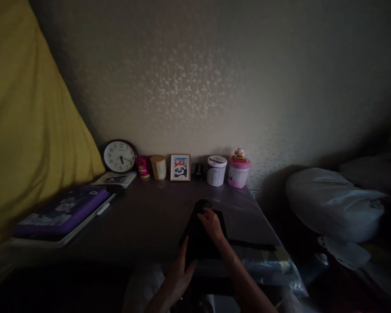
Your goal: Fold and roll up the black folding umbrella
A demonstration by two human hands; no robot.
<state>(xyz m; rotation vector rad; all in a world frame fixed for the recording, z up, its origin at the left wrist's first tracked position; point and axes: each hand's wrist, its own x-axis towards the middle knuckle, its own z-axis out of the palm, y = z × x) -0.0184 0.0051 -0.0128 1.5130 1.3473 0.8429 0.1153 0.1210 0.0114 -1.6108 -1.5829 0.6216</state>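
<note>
A black, soft-looking bag-like item (198,237) lies near the front edge of the dark table, its details lost in the low light. My left hand (180,274) grips its lower left edge, with the thumb and fingers apart around it. Near the upper part of the same item, the curled fingers of my right hand (211,222) pinch the dark material. A thin black strap (252,245) stretches over the table to the right of it; whether it joins the item is hard to see.
Along the wall stand a round clock (120,155), a pink can (143,167), a yellow-lidded tub (158,167), a framed panda picture (180,168), a white tub (217,171) and a pink tub (238,173) topped by a figurine. A purple case (65,211) lies left; a white bag (334,204) sits right.
</note>
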